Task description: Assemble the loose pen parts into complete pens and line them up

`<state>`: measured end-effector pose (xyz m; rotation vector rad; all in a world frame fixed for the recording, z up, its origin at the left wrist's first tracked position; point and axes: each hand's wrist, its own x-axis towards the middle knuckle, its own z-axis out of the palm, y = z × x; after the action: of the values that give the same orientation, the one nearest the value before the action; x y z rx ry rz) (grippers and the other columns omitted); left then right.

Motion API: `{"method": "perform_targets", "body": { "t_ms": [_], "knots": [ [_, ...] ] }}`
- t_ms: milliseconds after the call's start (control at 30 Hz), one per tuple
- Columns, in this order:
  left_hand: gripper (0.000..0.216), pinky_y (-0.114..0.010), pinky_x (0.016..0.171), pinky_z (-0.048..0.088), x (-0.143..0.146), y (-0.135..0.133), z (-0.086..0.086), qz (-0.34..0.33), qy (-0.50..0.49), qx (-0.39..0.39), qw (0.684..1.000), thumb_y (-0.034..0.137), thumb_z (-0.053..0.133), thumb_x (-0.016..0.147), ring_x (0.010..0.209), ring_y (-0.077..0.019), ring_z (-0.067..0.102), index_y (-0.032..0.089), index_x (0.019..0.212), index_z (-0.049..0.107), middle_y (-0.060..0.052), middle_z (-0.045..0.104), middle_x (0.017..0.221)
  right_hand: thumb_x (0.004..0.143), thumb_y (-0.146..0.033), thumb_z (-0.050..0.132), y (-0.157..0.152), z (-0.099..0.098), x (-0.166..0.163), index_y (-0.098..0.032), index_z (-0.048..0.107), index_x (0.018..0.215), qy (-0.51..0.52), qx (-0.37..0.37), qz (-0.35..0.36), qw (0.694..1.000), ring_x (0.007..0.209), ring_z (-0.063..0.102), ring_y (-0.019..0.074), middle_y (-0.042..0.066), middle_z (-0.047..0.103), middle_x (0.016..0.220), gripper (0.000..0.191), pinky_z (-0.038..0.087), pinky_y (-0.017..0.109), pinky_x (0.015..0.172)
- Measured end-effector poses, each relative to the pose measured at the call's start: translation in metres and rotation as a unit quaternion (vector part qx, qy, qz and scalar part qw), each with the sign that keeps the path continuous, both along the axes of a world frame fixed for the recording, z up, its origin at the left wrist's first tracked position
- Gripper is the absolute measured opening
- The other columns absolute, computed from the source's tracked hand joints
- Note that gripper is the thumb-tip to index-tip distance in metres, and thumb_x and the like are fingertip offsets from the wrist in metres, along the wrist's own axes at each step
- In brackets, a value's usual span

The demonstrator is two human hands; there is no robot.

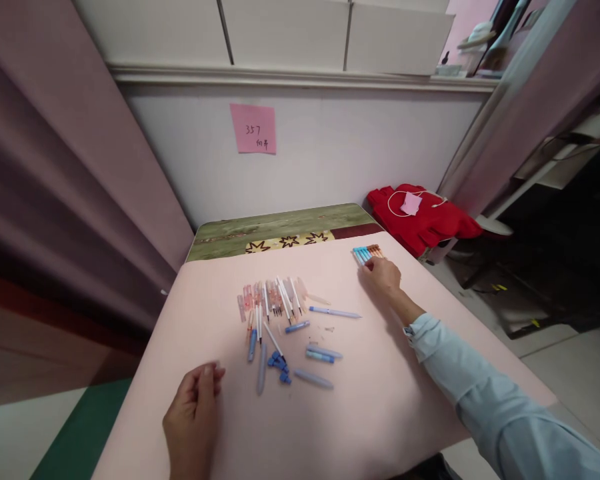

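Loose pen parts (280, 320) lie scattered on a pale pink table cover (380, 400): clear pink barrels, white refills, blue barrels and small blue caps. My right hand (381, 275) reaches to the far right, its fingers curled on a small row of assembled blue and orange pens (366, 253). My left hand (195, 417) rests at the near left of the cover, fingers loosely curled together, a little left of the blue caps (279, 365). I see nothing in the left hand.
A wooden table end (280, 225) with a patterned strip shows beyond the cover. A red cloth heap (423, 217) with a white cord lies at the right. A pink note (253, 129) sticks to the wall. Curtains hang on both sides.
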<state>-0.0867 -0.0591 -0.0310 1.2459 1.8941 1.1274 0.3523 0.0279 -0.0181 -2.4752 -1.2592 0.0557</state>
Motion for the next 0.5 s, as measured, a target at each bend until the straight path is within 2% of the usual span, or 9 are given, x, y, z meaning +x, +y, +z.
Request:
{"method": "perform_targets", "body": {
  "t_ms": [200,500],
  "knots": [
    [0.045,-0.033,0.073,0.054,-0.0036,0.0009,-0.0024,-0.007,0.007,-0.013,1.000,0.062,0.055,0.080,0.079,-0.0213,0.067,0.023,0.097,0.068,-0.003,0.074,0.091,0.084,-0.031,0.057,0.0051,-0.0023,0.0011,-0.022,0.076,0.099,-0.045,-0.029,0.009,0.999,0.091,0.067,0.0243,0.011,0.075,0.097,0.026,0.044,0.029,0.072],
    [0.044,-0.034,0.075,0.054,-0.0023,0.0013,0.0036,-0.009,0.024,-0.017,1.000,0.062,0.056,0.078,0.078,-0.0223,0.067,0.023,0.095,0.068,-0.003,0.075,0.089,0.089,-0.034,0.054,0.0099,-0.0079,0.0028,-0.022,0.075,0.102,-0.070,-0.043,0.008,0.997,0.094,0.067,0.0243,0.012,0.074,0.102,0.028,0.045,0.031,0.077]
  ]
}}
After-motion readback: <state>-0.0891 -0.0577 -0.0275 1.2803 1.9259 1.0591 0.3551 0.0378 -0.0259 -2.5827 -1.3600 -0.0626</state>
